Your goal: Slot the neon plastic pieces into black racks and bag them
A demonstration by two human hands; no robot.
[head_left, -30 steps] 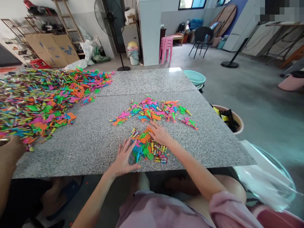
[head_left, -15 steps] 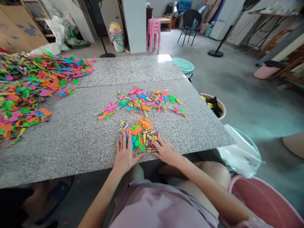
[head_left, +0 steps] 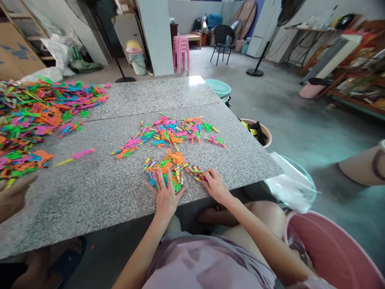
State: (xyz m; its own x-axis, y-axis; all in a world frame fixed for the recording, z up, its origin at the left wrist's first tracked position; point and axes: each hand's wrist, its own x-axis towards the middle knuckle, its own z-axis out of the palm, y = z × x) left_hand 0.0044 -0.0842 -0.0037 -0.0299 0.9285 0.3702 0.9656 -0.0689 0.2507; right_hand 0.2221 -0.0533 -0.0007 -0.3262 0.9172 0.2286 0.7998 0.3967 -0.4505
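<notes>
My left hand (head_left: 165, 192) lies with fingers spread over a small heap of bright plastic toy pieces (head_left: 177, 186) near the table's front edge. Orange toy pieces (head_left: 176, 156) rest just beyond its fingertips. To the right, my right hand (head_left: 217, 186) has its fingers curled together at the end of a loose row of small striped tubes (head_left: 192, 170). A reddish tube shows at those fingertips, partly hidden by them. More striped tubes (head_left: 148, 163) lie at the heap's left side. Farther back is a spread group of toy guns (head_left: 168, 130) in pink, orange, green and blue.
A large pile of similar toys (head_left: 45, 110) covers the left of the speckled stone table (head_left: 99, 192). Another person's hand (head_left: 15, 196) is at the left edge, near a blurred pink and yellow piece (head_left: 75, 157). A pink tub (head_left: 333, 249) stands low at right.
My left hand has slid right over the heap. My right hand has shifted right, and the tubes beside it are strung out. Another person's hand and a pink-yellow piece have appeared at left.
</notes>
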